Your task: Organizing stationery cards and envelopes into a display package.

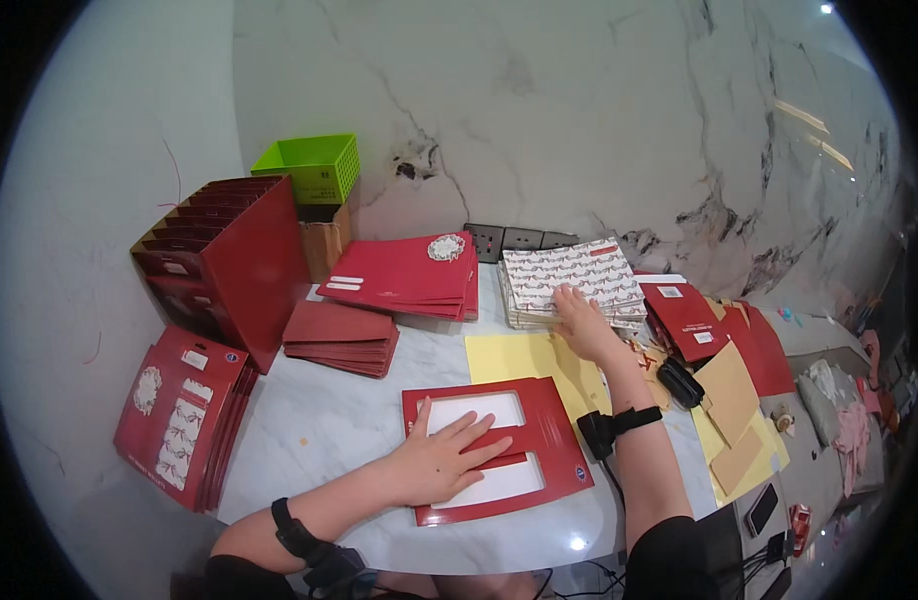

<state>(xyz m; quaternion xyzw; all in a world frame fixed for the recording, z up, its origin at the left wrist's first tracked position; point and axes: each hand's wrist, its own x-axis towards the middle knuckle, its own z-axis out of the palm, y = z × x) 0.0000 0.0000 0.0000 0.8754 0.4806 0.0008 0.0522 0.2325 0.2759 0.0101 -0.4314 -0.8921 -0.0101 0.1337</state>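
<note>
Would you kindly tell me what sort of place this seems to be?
It looks like a small workspace for paper goods, perhaps for packing: a marble-patterned table bears a red windowed sleeve and a patterned white stack, with a pile of red packages to the left.

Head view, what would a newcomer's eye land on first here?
Probably the bright green basket at the back left, above a brown box. Next comes the two-windowed red cover at the front of the table, the left hand spread across it. Farther back and right, the right hand touches a stack of white patterned packs.
</note>
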